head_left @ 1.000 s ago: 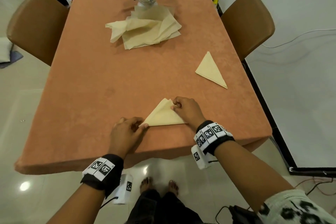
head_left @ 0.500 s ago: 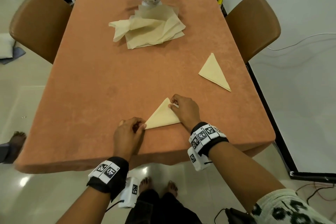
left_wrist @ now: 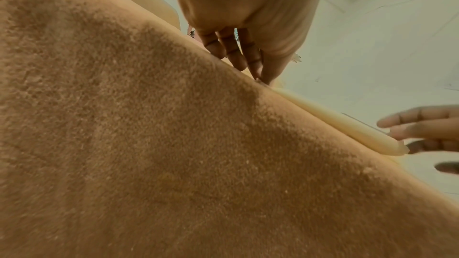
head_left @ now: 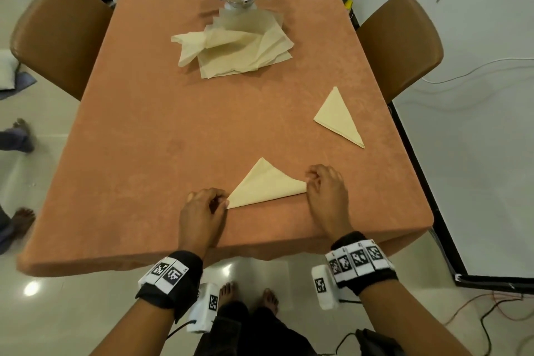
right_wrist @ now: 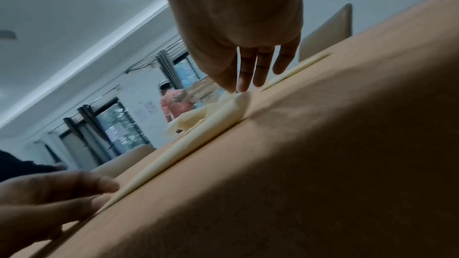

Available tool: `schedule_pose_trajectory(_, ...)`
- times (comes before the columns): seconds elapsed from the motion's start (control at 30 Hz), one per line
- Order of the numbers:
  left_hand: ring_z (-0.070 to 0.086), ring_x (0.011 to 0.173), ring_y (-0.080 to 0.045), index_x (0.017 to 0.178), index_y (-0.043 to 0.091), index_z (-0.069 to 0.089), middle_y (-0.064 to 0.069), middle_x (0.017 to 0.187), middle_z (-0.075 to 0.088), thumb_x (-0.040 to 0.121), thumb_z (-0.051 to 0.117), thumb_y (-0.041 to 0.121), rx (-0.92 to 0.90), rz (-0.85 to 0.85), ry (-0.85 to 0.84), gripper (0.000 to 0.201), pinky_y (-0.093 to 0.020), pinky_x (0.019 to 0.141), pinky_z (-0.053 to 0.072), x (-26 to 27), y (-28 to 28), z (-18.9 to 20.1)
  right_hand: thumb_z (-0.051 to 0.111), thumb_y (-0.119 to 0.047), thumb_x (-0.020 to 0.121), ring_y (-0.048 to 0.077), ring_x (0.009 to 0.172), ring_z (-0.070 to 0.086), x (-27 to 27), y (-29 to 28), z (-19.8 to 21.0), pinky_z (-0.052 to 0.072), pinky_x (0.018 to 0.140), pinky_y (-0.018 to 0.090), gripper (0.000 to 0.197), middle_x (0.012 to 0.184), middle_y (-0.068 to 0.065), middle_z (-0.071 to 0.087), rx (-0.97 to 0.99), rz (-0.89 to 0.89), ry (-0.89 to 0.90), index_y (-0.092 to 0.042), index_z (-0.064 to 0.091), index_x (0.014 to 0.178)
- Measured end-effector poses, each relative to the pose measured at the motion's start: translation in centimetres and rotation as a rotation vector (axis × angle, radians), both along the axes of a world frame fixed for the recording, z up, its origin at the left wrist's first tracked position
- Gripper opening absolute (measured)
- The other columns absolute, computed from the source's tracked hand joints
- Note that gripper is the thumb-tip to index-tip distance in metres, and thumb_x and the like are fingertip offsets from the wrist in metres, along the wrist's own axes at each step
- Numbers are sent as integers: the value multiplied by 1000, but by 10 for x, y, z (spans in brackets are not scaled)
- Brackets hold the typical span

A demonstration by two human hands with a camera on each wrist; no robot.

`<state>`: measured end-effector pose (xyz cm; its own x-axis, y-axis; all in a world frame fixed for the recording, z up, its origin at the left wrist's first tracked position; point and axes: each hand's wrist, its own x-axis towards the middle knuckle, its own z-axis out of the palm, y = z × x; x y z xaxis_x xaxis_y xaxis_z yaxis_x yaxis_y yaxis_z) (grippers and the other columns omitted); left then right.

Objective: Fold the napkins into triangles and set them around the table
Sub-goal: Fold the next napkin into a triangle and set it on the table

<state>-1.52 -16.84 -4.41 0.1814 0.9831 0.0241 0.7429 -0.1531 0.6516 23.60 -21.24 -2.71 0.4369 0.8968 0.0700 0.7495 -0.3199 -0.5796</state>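
The folded napkin (head_left: pixel 264 186) lies flat near the table's (head_left: pixel 144 139) front edge, its long side running from hand to hand, with the left hand (head_left: pixel 202 211) pinching one corner and the right hand (head_left: pixel 326 191) pinching the other.

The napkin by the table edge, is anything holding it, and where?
Both hands hold the folded napkin: the left hand pinches its left corner, the right hand pinches its right corner.
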Motion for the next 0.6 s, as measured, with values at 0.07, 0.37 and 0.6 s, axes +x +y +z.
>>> schedule_pose_trajectory(0.07,48,86,-15,99,20,69,4,92,66,86,67,19,5,-2,4,13,-36,72,45,0,0,-1,61,-15,87,21,106,50,13,-9,-10,40,88,33,28,111,1,60,-45,56,115,-16,61,115)
schedule_pose_trajectory(0.37,52,92,-22,104,19,67,-4,104,61,81,73,26,139,-179,205,25,-38,69,48,-3,-2,2,56,-29,83,17,95,49,24,-19,-20,41,71,33,25,106,1,58,154,432,-385,-21,61,106)
schedule_pose_trajectory(0.6,53,92,-27,82,24,75,-6,106,60,71,81,24,254,-306,454,12,-40,66,41,-5,2,9,67,-14,82,17,87,51,32,-10,-22,32,67,32,12,92,-3,65,124,587,-596,-19,69,92)
